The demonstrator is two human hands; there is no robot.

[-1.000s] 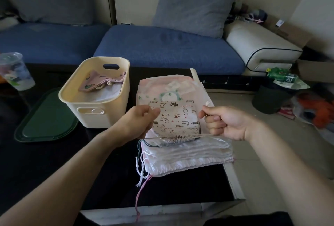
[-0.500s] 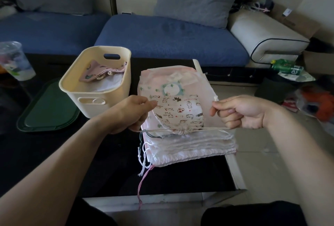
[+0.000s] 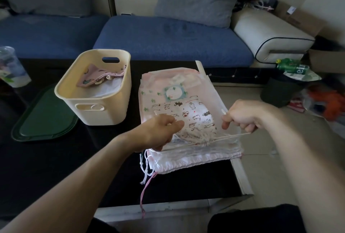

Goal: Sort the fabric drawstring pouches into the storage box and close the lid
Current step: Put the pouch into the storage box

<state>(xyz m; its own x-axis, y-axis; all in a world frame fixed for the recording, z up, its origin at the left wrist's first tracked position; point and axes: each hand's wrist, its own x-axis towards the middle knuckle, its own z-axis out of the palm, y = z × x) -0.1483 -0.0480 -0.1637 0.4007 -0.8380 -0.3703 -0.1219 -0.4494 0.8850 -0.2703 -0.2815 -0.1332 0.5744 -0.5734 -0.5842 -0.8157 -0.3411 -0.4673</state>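
Note:
A small white pouch with an animal print (image 3: 194,119) lies on top of a stack of pale drawstring pouches (image 3: 186,156) on the dark table. My left hand (image 3: 160,134) and my right hand (image 3: 242,117) each pinch one end of its drawstring (image 3: 220,138), stretched taut between them, and the pouch mouth is gathered tight. To the left stands the cream storage box (image 3: 112,102), open, with a pink pouch (image 3: 97,76) and a white one inside. Its dark green lid (image 3: 44,117) lies flat on the table left of the box.
A plastic cup (image 3: 11,66) stands at the table's far left. A blue sofa (image 3: 168,35) runs behind the table. On the floor at the right are a dark bin (image 3: 278,91), a green bottle (image 3: 291,66) and scattered clutter.
Both hands have pulled the drawstring ends further apart, and the printed pouch's mouth has cinched tighter. The view has shifted slightly.

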